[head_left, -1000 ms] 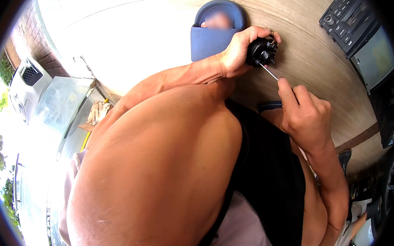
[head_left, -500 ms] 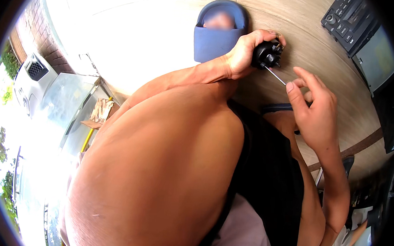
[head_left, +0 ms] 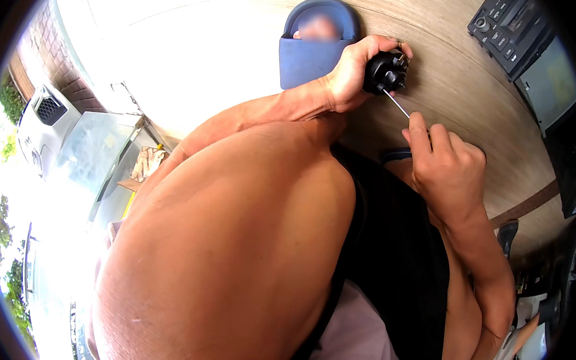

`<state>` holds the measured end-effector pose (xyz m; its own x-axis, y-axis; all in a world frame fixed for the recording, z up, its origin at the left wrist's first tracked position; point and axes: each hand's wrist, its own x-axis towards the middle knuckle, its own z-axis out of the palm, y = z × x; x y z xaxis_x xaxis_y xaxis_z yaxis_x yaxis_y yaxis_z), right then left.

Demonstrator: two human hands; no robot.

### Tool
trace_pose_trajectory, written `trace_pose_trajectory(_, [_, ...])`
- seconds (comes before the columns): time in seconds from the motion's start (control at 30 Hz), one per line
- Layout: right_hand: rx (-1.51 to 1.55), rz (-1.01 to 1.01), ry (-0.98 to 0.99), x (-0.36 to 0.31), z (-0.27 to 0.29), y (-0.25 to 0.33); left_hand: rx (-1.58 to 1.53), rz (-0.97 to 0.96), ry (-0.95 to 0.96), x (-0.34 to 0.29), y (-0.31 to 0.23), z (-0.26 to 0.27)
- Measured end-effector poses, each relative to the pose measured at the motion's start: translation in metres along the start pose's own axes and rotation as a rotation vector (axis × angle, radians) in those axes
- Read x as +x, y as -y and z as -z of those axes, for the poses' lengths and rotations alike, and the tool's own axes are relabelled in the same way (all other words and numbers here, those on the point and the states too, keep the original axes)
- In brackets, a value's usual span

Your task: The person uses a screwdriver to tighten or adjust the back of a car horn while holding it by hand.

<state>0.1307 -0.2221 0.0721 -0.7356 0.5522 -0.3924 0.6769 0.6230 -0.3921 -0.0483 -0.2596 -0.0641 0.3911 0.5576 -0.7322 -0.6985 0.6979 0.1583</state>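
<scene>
Beyond my bent knee, my left hand wraps round a round black part with small metal studs or terminals on its face; I cannot make out its exact kind. A thin metal screwdriver shaft meets the lower edge of that face at a slant. Its other end runs into my right hand, whose fingers are curled closed round it, so the handle is hidden. The black part is held up above the floor, next to my foot.
A blue slipper with my foot in it stands on the wood-patterned floor. At the far right is a black car stereo unit with buttons. To the left stand a glass case and a small carton; a parked vehicle shows beyond.
My right hand has turned over and closed: its thumb and fingers were spread along the screwdriver, now they curl round it. The left hand and black part have shifted slightly left and up.
</scene>
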Motion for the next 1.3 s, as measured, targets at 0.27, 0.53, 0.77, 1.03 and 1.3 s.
trace_pose_trajectory(0.27, [0.605, -0.187, 0.017, 0.0, -0.01, -0.014, 0.057, 0.008, 0.007, -0.004, -0.002, -0.002])
trace_pose_trajectory(0.53, [1.462, -0.856, 0.661, 0.022, 0.017, -0.018, 0.155, 0.031, 0.04, -0.009, -0.003, -0.003])
trace_pose_trajectory(0.77, [1.105, -0.531, 0.461, 0.018, 0.001, -0.012, 0.166, 0.043, 0.042, -0.012, -0.006, -0.003])
trace_pose_trajectory(1.03, [0.062, -0.057, 0.188, 0.001, -0.008, 0.001, 0.194, 0.032, -0.029, -0.007, -0.002, -0.003])
trace_pose_trajectory(1.3, [-0.073, -0.046, 0.046, -0.004, -0.005, 0.003, 0.095, 0.03, -0.001, -0.001, 0.001, -0.002])
